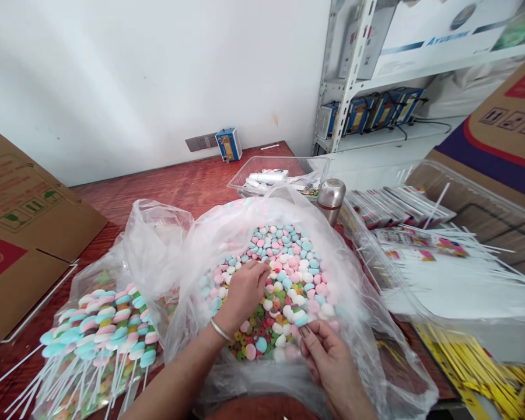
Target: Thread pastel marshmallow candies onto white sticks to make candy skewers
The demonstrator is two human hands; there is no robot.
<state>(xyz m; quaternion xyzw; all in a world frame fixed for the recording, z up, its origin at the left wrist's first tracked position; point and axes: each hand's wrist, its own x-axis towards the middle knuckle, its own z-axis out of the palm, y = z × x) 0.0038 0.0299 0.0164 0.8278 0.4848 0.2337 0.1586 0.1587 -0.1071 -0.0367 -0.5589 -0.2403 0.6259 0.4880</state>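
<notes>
A large clear plastic bag (359,291) lies open before me, full of pastel marshmallows (289,239) and small colourful gummy rings (275,303). My left hand (245,294) reaches over the candy with its fingertips pinched together; what they hold, if anything, is hidden. At the bag's near right, my right hand (328,356) is closed with thumb and finger on a short candy skewer (300,316), with a blue marshmallow nearest the fingers and green and white pieces beyond. Its stick is hidden by the hand. Loaded candy skewers (109,321) with white sticks lie in a pile at the left.
Cardboard boxes stand at left (30,233) and right (503,128). A steel flask (331,198) and a clear tub (236,182) sit behind the bag. White sticks (485,251) fill a plastic bin on the right, with yellow ties (481,367) below it.
</notes>
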